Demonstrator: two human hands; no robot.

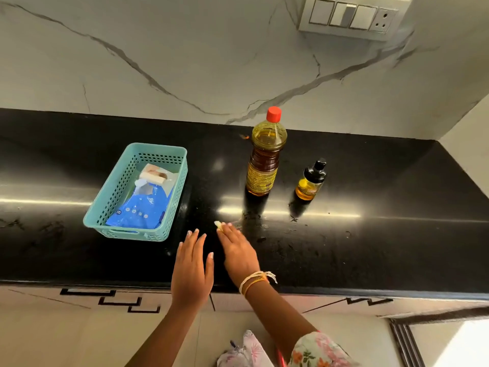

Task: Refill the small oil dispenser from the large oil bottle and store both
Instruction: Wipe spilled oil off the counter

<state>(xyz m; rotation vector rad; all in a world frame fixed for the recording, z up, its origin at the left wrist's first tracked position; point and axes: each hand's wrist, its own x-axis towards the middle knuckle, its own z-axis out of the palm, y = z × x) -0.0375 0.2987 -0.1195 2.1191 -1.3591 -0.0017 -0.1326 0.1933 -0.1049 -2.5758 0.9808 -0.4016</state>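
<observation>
The large oil bottle [266,154] with a red cap stands upright on the black countertop [370,247], mostly full of yellow oil. To its right stands the small oil dispenser [311,181], capped in black, with a little oil at its bottom. My right hand [238,250] lies flat on the counter in front of the bottle, with a small whitish piece [218,224] under its fingertips. My left hand [191,271] hovers beside it over the counter's front edge, fingers spread, holding nothing.
A teal plastic basket [105,205] sits left of my hands with a blue packet [140,207] and a small box inside. Smears mark the counter near the bottles. A switch panel [349,17] is on the marble wall. Cabinet fronts run below the counter.
</observation>
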